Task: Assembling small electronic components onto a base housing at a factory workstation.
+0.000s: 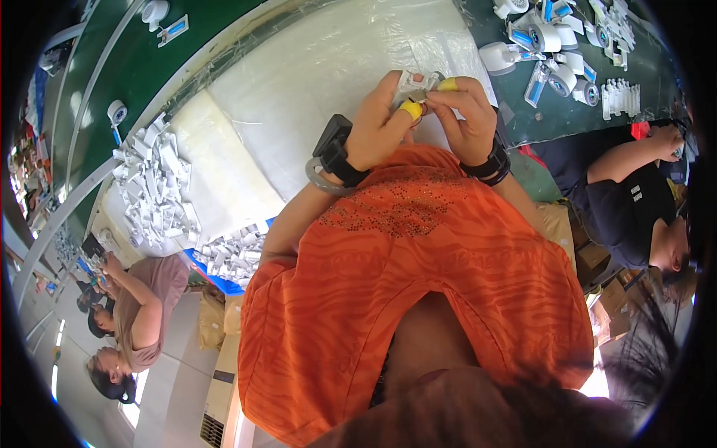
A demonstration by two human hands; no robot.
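Observation:
Both my hands meet over the near edge of a plastic-covered work surface (pixel 336 56). Fingers of my left hand (pixel 373 131) are closed around a small white plastic part (pixel 408 81). Opposite it, my right hand (pixel 470 119) pinches at the part's side. A small greyish piece shows at those fingertips, too small to name. Yellow covers wrap a finger on each hand, and dark bands circle both wrists. The lower side of the white part is hidden by my fingers.
A heap of white plastic parts (pixel 153 187) lies at left, with more in a blue bin (pixel 216 280) nearer me. White round-headed assemblies (pixel 549 45) crowd the green table at right. Co-workers sit at left (pixel 149 306) and right (pixel 620 201).

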